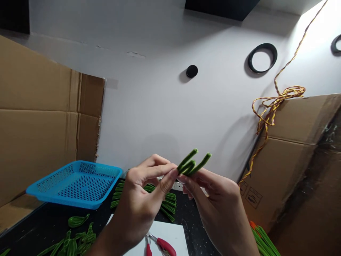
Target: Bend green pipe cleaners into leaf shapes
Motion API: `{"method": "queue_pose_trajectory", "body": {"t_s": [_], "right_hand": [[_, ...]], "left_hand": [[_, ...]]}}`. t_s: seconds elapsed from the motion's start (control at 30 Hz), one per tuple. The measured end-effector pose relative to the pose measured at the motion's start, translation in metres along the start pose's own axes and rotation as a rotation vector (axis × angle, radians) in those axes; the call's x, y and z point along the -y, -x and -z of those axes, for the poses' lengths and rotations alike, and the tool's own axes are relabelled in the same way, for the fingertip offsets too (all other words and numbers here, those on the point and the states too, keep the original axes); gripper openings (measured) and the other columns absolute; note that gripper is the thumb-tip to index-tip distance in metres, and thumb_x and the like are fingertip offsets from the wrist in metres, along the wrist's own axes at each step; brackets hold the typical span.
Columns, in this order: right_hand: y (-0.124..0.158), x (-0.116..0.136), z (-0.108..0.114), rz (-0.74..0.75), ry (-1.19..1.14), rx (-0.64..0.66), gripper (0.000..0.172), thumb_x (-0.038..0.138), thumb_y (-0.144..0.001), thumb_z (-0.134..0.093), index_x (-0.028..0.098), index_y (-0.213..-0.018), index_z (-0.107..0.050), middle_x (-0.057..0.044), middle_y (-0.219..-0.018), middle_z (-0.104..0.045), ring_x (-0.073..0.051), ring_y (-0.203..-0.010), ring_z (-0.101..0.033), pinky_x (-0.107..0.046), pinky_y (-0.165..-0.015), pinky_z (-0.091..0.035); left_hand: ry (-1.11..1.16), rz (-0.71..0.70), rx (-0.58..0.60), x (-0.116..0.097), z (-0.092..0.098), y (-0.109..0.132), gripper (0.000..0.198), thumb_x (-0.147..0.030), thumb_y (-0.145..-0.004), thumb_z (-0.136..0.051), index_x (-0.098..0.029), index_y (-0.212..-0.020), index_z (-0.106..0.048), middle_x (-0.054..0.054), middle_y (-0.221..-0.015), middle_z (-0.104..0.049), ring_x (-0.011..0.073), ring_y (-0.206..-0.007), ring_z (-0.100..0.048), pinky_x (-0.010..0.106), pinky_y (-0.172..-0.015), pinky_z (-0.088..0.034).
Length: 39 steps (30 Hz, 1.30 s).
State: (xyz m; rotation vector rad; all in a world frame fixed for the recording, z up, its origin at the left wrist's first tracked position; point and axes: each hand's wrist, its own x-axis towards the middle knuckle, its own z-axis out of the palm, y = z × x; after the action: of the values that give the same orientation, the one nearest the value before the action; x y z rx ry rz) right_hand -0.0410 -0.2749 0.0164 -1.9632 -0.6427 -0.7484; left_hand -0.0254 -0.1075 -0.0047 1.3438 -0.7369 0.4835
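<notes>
Held up in front of the wall is a bent piece of fuzzy green pipe cleaner (201, 165), with two free ends and a small loop between them pointing up and right. My left hand (145, 193) pinches its base between thumb and index finger. From the other side, my right hand (217, 199) also closes thumb and fingers on it near the base. Below my hands lie a bundle of green pipe cleaners (169, 206), partly hidden by my left hand, and a white sheet (174, 233) bearing red-handled pliers (165, 245).
A blue perforated basket (62, 201) stands at left on the black tabletop (50, 217). Green leaf shapes (73, 245) lie front left. Cardboard panels (39, 89) flank both sides. Twisted yellow wire (289, 93) hangs at right, above green stems with orange (263, 238).
</notes>
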Motion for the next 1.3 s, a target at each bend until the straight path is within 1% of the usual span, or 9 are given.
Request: {"method": "queue_pose_trajectory", "body": {"t_s": [0.2,0.37,0.53,0.67,0.77,0.93,1.03,1.17,1.3], "right_hand": [[-0.004,-0.008,0.003,0.024,0.038,-0.049,0.025,0.033,-0.096,-0.068,0.018,-0.077,-0.074,0.002,-0.069,-0.065,-0.007,-0.063,-0.053,-0.021,-0.058,-0.043],[-0.002,-0.008,-0.004,0.037,-0.115,-0.243,0.020,0.035,-0.089,-0.083,0.020,-0.082,-0.073,0.002,-0.073,-0.067,-0.008,-0.064,-0.062,-0.019,-0.062,-0.055],[0.001,-0.005,-0.016,0.050,-0.199,-0.419,0.009,0.026,-0.088,-0.082,0.021,-0.093,-0.077,0.000,-0.084,-0.073,-0.010,-0.075,-0.071,-0.018,-0.070,-0.062],[0.001,-0.003,-0.025,0.090,-0.155,-0.429,0.020,0.021,-0.094,-0.074,0.027,-0.113,-0.077,0.002,-0.087,-0.074,-0.008,-0.079,-0.073,-0.015,-0.074,-0.065],[0.001,-0.004,-0.028,0.101,-0.107,-0.432,0.018,0.023,-0.099,-0.068,0.027,-0.113,-0.077,0.002,-0.089,-0.073,-0.007,-0.075,-0.072,-0.015,-0.069,-0.064],[-0.001,-0.005,-0.030,0.063,-0.139,-0.346,0.020,0.027,-0.099,-0.066,0.022,-0.116,-0.075,-0.002,-0.092,-0.073,-0.011,-0.074,-0.073,-0.019,-0.067,-0.067],[-0.001,-0.001,-0.030,0.040,-0.177,-0.385,0.024,0.032,-0.100,-0.064,0.018,-0.117,-0.072,-0.004,-0.087,-0.072,-0.011,-0.071,-0.073,-0.016,-0.066,-0.067],[-0.003,-0.001,-0.031,-0.034,-0.278,-0.395,0.032,0.039,-0.096,-0.073,0.015,-0.117,-0.072,-0.006,-0.086,-0.072,-0.013,-0.063,-0.073,-0.016,-0.059,-0.066],[-0.006,-0.009,-0.032,-0.086,-0.293,-0.432,0.033,0.039,-0.089,-0.081,0.014,-0.109,-0.074,-0.008,-0.087,-0.073,-0.015,-0.060,-0.073,-0.020,-0.056,-0.067]], "left_hand": [[0.060,0.179,0.092,0.005,0.002,-0.006,0.020,-0.030,-0.095,-0.072,-0.029,-0.110,-0.085,0.005,-0.086,-0.076,0.0076,-0.076,-0.066,0.009,-0.061,-0.054],[0.189,0.249,0.069,0.004,-0.004,-0.005,0.019,-0.036,-0.089,-0.079,-0.024,-0.101,-0.087,0.006,-0.071,-0.074,0.0069,-0.055,-0.062,0.010,-0.051,-0.055],[0.189,0.257,0.063,0.010,-0.007,-0.006,0.021,-0.031,-0.080,-0.086,-0.022,-0.099,-0.087,0.006,-0.068,-0.073,0.0117,-0.057,-0.068,0.011,-0.047,-0.055],[0.151,0.228,0.063,0.012,-0.003,-0.005,0.027,-0.034,-0.081,-0.084,-0.024,-0.106,-0.082,0.007,-0.087,-0.076,0.0139,-0.067,-0.072,0.013,-0.050,-0.057],[0.120,0.211,0.007,0.012,-0.001,-0.004,0.032,-0.043,-0.086,-0.078,-0.022,-0.110,-0.076,0.006,-0.093,-0.073,0.0120,-0.066,-0.069,0.013,-0.049,-0.056],[0.144,0.280,-0.030,0.017,-0.004,-0.004,0.044,-0.059,-0.095,-0.063,-0.022,-0.118,-0.062,0.001,-0.081,-0.063,0.0097,-0.057,-0.062,0.012,-0.041,-0.045],[0.129,0.344,-0.034,0.018,-0.007,-0.004,0.050,-0.064,-0.095,-0.060,-0.023,-0.123,-0.055,-0.002,-0.075,-0.061,0.0098,-0.053,-0.059,0.013,-0.039,-0.041],[0.072,0.323,-0.034,0.019,-0.007,-0.003,0.043,-0.057,-0.096,-0.062,-0.021,-0.117,-0.057,-0.005,-0.061,-0.054,0.0063,-0.046,-0.049,0.010,-0.039,-0.036],[-0.011,0.271,-0.042,0.021,-0.006,-0.003,0.040,-0.056,-0.097,-0.062,-0.019,-0.111,-0.058,-0.001,-0.071,-0.065,0.0050,-0.048,-0.051,0.011,-0.044,-0.040]]}}
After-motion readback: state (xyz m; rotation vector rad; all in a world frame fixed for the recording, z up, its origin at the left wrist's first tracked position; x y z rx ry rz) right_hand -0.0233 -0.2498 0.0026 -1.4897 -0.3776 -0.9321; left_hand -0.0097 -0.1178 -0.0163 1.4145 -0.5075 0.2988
